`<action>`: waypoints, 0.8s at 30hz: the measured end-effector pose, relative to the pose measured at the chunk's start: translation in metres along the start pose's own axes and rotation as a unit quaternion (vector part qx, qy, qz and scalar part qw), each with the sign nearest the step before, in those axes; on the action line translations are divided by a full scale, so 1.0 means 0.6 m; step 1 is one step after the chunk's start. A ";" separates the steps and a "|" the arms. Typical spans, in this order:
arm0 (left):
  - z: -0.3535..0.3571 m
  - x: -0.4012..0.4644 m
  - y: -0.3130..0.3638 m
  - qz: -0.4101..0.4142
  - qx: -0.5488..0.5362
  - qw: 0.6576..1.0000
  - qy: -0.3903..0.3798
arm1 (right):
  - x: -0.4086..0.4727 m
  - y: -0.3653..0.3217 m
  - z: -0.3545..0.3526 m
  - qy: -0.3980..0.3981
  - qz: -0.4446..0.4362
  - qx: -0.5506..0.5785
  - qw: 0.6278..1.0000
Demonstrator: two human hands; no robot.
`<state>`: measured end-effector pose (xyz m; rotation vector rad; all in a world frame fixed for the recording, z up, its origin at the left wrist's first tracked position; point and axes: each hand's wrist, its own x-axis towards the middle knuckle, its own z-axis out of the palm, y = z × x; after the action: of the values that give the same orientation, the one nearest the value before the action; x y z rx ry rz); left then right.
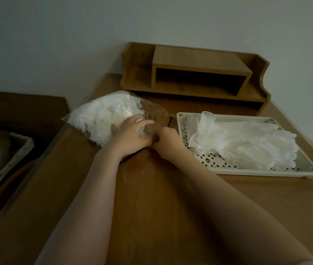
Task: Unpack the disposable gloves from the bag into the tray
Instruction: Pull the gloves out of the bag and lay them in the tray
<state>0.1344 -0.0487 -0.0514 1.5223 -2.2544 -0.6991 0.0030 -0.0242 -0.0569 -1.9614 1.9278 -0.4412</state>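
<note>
While gloves (247,142) fill the tray (247,172), the bag (102,119) holds more.

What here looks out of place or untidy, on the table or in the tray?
Nothing is spilled or damaged. Two small things: the bag of gloves lies at the table's left edge, its corner seeming to poke past it, and the gloves in the tray form a loose, crumpled pile with one cuff standing up.
</note>
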 end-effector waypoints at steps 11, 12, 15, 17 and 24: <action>0.035 0.015 0.008 -0.011 0.093 0.995 0.019 | -0.066 0.036 -0.076 0.106 0.008 0.547 0.830; 0.038 0.015 0.008 -0.018 0.095 0.995 0.018 | -0.071 0.042 -0.083 0.108 -0.001 0.601 0.792; 0.046 0.014 0.012 -0.045 0.121 0.992 0.001 | -0.078 0.063 -0.101 0.142 -0.020 0.699 0.701; 0.041 0.012 0.017 -0.051 0.158 0.985 -0.038 | -0.079 0.075 -0.114 0.178 -0.029 0.696 0.695; -0.008 -0.037 0.147 0.093 -0.232 0.968 0.001 | -0.099 0.097 -0.169 0.178 -0.052 0.620 0.763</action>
<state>0.0777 -0.0022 0.0021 1.0721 -2.0073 -1.0723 -0.0964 0.0315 0.0080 -1.0606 1.0416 -1.6768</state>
